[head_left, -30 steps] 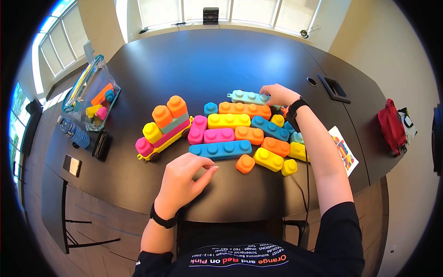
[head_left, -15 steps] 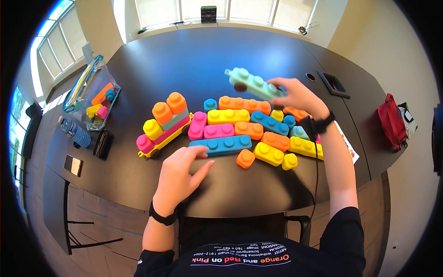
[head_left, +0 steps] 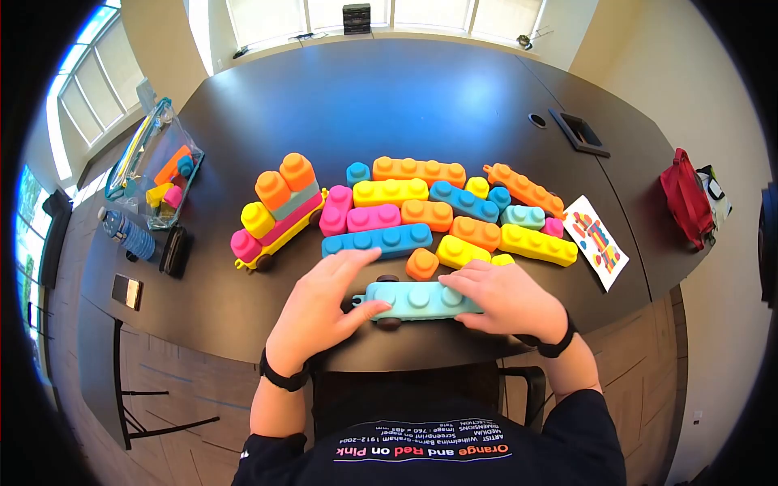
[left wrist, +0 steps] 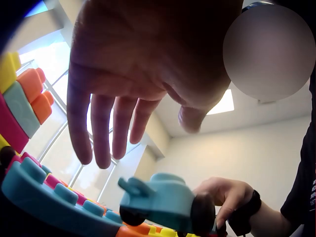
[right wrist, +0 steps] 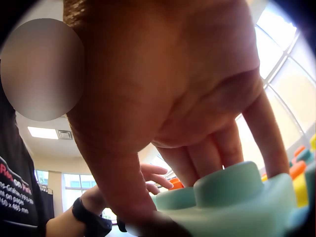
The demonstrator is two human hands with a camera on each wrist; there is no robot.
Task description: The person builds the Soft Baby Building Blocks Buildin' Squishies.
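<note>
A pale teal wheeled base [head_left: 419, 300] with studs lies lengthwise near the table's front edge, its hook end toward the left. My right hand [head_left: 515, 301] grips its right end, thumb on the near side and fingers on the far side; in the right wrist view the hand [right wrist: 168, 98] is over the teal studs [right wrist: 229, 182]. My left hand [head_left: 314, 306] is spread at the base's left end, thumb by the hook and first stud; whether it touches, I cannot tell. The left wrist view shows that hand [left wrist: 148, 64] with straight fingers above the teal base [left wrist: 163, 197].
Several loose blocks, among them a long blue one [head_left: 379, 241], lie beyond the hands. A built-up yellow wheeled base [head_left: 288, 240] stands left, an orange wheeled base [head_left: 527, 191] right, near a picture sheet [head_left: 596, 243]. A clear bag [head_left: 154, 162] and bottle [head_left: 130, 233] stand far left.
My right hand has lifted the teal wheeled base from behind the blocks and brought it over them to the front edge. My left hand has moved little, its fingers now more spread.
</note>
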